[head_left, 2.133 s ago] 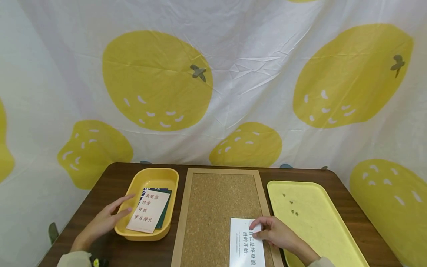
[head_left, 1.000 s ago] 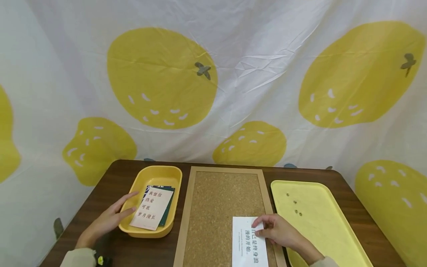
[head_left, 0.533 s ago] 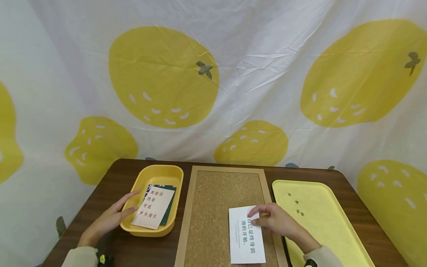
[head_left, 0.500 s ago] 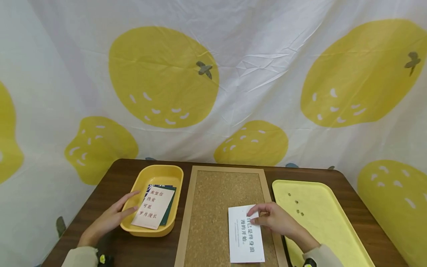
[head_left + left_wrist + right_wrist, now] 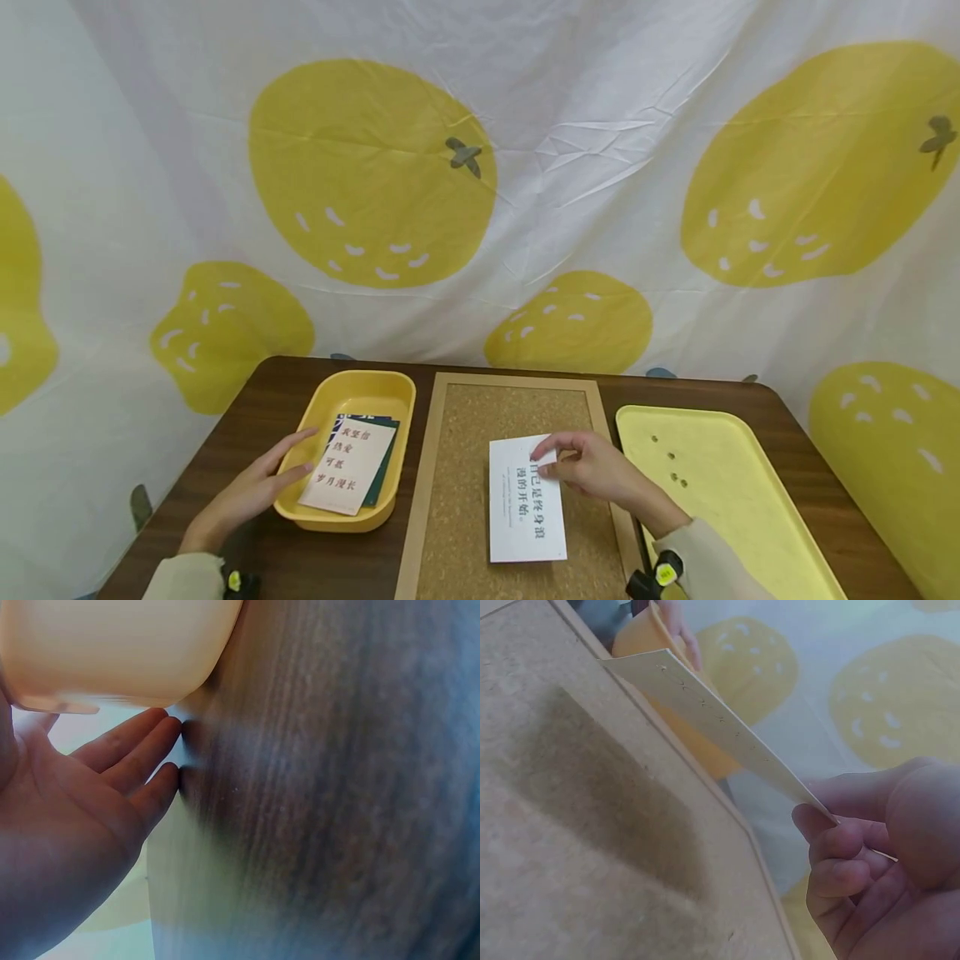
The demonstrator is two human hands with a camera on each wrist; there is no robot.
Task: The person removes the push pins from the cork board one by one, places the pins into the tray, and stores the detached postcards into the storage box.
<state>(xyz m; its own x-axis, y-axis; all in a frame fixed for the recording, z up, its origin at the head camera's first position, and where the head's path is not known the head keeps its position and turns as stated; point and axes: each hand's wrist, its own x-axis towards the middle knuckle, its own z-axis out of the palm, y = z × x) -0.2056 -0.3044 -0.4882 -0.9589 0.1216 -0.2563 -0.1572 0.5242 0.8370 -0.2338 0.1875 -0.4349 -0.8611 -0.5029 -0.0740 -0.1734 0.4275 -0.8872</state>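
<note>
My right hand [image 5: 585,471] pinches a white printed card [image 5: 521,517] by its upper right part, between thumb and fingers. The card [image 5: 705,712] is off the corkboard [image 5: 495,417]; in the right wrist view its shadow falls on the cork. At the left, my left hand [image 5: 243,496] rests at the near-left rim of a yellow plastic bin [image 5: 367,379], index finger and thumb reaching over it. In the left wrist view, the other fingers [image 5: 142,750] lie fairly straight, with tips at the wooden table. A pinkish card [image 5: 348,467] with red lettering tops darker cards inside the bin.
A pale yellow tray [image 5: 727,492] stands right of the corkboard, with several small brass-coloured pins [image 5: 673,477] on it. The corkboard's wooden frame [image 5: 517,380] forms a raised edge. A white curtain [image 5: 570,183] with lemon prints hangs behind the table [image 5: 258,400].
My right hand has lifted the white card from the board's lower right and carried it left and away from me. The left hand stays at the bin. The view has shifted slightly.
</note>
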